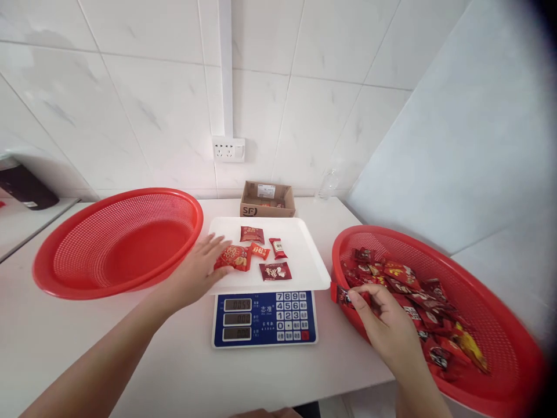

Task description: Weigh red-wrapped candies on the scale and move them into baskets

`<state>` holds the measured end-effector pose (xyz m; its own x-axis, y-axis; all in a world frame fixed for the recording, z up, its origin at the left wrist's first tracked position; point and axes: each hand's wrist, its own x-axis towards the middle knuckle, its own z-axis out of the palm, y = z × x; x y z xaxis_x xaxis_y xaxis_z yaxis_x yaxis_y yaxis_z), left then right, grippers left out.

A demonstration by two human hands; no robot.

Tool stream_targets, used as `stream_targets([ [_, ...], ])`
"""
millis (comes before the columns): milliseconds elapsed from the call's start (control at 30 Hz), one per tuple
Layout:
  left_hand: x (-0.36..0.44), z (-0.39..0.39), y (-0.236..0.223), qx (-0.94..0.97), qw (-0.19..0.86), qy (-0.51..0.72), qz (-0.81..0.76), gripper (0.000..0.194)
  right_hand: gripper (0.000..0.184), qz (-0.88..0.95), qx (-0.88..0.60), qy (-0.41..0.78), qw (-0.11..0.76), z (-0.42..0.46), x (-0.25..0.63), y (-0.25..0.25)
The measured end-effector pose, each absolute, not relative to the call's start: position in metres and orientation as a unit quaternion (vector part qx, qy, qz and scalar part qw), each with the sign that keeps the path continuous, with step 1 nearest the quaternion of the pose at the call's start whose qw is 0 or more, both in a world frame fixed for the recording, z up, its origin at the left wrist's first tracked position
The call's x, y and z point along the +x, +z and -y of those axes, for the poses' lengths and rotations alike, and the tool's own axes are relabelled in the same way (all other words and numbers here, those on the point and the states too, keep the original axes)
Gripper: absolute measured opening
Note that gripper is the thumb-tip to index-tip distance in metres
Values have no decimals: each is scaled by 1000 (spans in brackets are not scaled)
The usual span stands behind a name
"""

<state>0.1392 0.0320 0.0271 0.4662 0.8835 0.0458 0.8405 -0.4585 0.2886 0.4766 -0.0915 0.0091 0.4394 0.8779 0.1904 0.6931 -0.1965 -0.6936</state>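
My left hand, fingers stretched out, lies over the left side of the white scale tray. Its fingertips and thumb overlap the left end of a large red snack packet; I cannot tell how firmly they touch. Around that packet lie a dark red packet, a small orange-red packet, a narrow red-and-white packet and a maroon packet. By the near-left rim of the right red basket, my right hand pinches a small dark red snack packet, partly hidden by the fingers.
Several wrapped snacks fill part of the right basket. Another red basket stands at left. Below the tray is the blue scale panel. Behind it are a cardboard box and a clear bottle. A dark bottle lies far left.
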Motion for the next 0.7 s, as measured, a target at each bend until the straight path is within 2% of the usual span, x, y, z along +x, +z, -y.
stream_targets([
  [133,162,-42,31,887,125,27,-444,50,34,518,-758,136,372,91,476,10],
  [300,164,-56,53,870,58,80,-483,35,33,527,-746,139,382,91,476,11],
  [400,142,-67,75,835,-16,118,-538,36,33,534,-743,141,378,91,476,12],
  [533,112,-87,83,788,-100,89,-600,45,33,538,-741,123,381,91,475,13],
  [700,144,-101,55,865,-34,40,-500,47,32,544,-740,114,378,89,474,14],
])
